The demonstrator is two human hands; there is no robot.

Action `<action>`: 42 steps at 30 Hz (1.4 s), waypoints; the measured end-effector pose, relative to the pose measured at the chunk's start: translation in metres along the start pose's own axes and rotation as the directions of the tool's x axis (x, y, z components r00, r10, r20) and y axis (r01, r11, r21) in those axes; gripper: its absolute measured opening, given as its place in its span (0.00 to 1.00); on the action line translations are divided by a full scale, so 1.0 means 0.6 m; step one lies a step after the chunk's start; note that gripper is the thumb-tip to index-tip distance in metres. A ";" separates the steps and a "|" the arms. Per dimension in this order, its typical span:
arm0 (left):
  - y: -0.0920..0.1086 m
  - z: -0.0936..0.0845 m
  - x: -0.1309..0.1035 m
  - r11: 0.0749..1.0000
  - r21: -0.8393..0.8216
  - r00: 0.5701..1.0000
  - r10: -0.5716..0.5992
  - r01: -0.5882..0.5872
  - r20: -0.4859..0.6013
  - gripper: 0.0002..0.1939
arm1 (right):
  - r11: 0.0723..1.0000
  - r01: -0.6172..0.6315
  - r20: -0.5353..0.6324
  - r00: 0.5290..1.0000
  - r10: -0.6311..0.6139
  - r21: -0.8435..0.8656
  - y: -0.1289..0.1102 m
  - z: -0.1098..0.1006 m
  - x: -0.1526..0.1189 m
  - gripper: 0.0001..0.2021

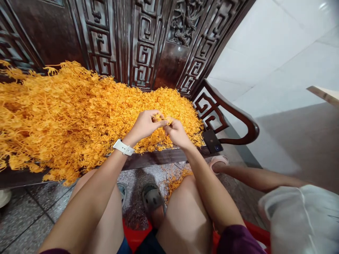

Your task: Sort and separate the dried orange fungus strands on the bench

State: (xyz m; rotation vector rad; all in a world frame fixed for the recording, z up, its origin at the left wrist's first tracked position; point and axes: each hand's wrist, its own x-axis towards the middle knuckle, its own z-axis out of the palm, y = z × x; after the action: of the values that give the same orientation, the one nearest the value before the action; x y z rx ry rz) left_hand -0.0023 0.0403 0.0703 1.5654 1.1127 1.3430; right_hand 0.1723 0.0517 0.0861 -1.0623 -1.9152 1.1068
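Both hands meet over the right part of a wide pile of orange, stringy, flower-like pieces (79,109). My left hand (147,124), with a pale watch strap on its wrist, has its thumb and fingers pinched on a small orange stringy piece (168,120). My right hand (178,134) is closed at the other side of that same piece, its fingertips close to the left thumb. The fingers partly hide the piece, so its full shape does not show.
The pile lies on a dark carved wooden bench (150,158) with a curved armrest (251,130) at right. A phone (212,141) rests at the seat's end. Orange bits (176,180) lie on the floor. Another person's leg (251,177) extends in from the right.
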 end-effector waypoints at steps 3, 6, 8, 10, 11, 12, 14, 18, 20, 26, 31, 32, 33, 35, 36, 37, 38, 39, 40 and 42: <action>0.002 -0.001 0.002 0.999 0.019 0.999 0.047 -0.047 -0.024 0.10 | 1.000 -0.012 0.012 1.000 0.012 0.004 0.003 -0.002 0.005 0.19; 0.004 0.012 0.004 0.982 -0.188 0.989 -0.063 0.036 -0.136 0.12 | 0.992 -0.067 0.038 0.997 0.064 0.104 0.008 0.005 0.012 0.18; 0.004 0.016 0.008 0.933 -0.348 0.973 -0.163 0.097 -0.166 0.13 | 0.971 -0.090 0.021 0.996 0.088 0.219 0.004 0.015 0.010 0.18; 0.001 0.007 0.017 0.849 -0.507 0.942 -0.279 0.150 -0.187 0.12 | 0.950 -0.085 0.069 0.995 0.067 0.301 -0.010 0.031 -0.002 0.17; -0.002 -0.003 0.024 0.800 -0.578 0.915 -0.341 0.162 -0.216 0.12 | 0.943 -0.082 0.168 0.985 0.028 0.322 -0.022 0.040 -0.013 0.15; -0.006 -0.016 0.033 0.764 -0.625 0.879 -0.398 0.158 -0.264 0.12 | 0.940 -0.076 0.317 0.948 -0.036 0.332 -0.035 0.050 -0.026 0.13; -0.016 -0.045 0.050 0.775 -0.619 0.797 -0.450 0.124 -0.403 0.14 | 0.944 -0.050 0.642 0.745 -0.183 0.327 -0.067 0.065 -0.056 0.09; -0.028 -0.079 0.066 0.876 -0.462 0.802 -0.372 0.137 -0.467 0.19 | 0.917 -0.084 0.756 0.598 -0.267 0.390 -0.107 0.057 -0.083 0.06; -0.026 -0.074 0.062 0.862 -0.487 0.833 -0.367 0.139 -0.413 0.19 | 0.828 -0.152 0.496 0.852 -0.166 0.539 -0.096 0.032 -0.068 0.08; -0.007 -0.033 0.036 0.892 -0.423 0.896 -0.310 0.158 -0.319 0.16 | 0.531 -0.218 -0.051 0.894 0.446 0.819 0.000 -0.037 -0.005 0.12; 0.001 -0.015 0.022 0.939 -0.286 0.935 -0.265 0.193 -0.237 0.11 | 0.622 -0.263 0.002 0.922 0.387 0.737 0.004 -0.044 -0.030 0.10; -0.001 -0.014 0.021 0.955 -0.244 0.937 -0.231 0.168 -0.262 0.11 | 0.678 -0.285 0.067 0.942 0.329 0.678 0.002 -0.045 -0.035 0.10; -0.004 -0.013 0.022 0.974 -0.185 0.937 -0.186 0.135 -0.296 0.10 | 0.723 -0.299 0.127 0.951 0.283 0.623 0.004 -0.046 -0.038 0.11; -0.012 -0.015 0.023 0.997 -0.033 0.929 -0.077 0.070 -0.362 0.09 | 0.740 -0.298 0.130 0.952 0.277 0.603 0.019 -0.050 -0.033 0.14; -0.015 -0.016 0.024 0.998 0.035 0.925 -0.032 0.048 -0.378 0.08 | 0.708 -0.300 0.075 0.941 0.331 0.640 0.032 -0.052 -0.028 0.15; -0.018 -0.016 0.024 0.996 0.084 0.924 -0.004 0.039 -0.382 0.07 | 0.657 -0.300 0.004 0.911 0.411 0.691 0.046 -0.053 -0.022 0.16; -0.020 -0.017 0.023 0.993 0.113 0.926 0.003 0.043 -0.377 0.06 | 0.608 -0.310 -0.045 0.867 0.497 0.731 0.059 -0.052 -0.016 0.17; -0.020 -0.016 0.021 0.991 0.123 0.931 -0.006 0.055 -0.364 0.06 | 0.581 -0.328 -0.068 0.829 0.555 0.745 0.069 -0.051 -0.013 0.18; -0.020 -0.015 0.018 0.990 0.123 0.938 -0.016 0.063 -0.346 0.06 | 0.587 -0.348 -0.070 0.817 0.572 0.731 0.075 -0.049 -0.011 0.19; -0.017 -0.006 0.011 0.992 0.118 0.958 -0.012 0.048 -0.287 0.07 | 0.682 -0.336 -0.055 0.874 0.483 0.649 0.076 -0.042 -0.013 0.20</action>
State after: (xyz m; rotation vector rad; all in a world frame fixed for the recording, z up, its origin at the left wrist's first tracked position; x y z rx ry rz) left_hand -0.0071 0.0499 0.0632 1.4645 1.4143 1.5395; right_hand 0.2112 0.0675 0.0545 -1.1808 -0.9989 1.6453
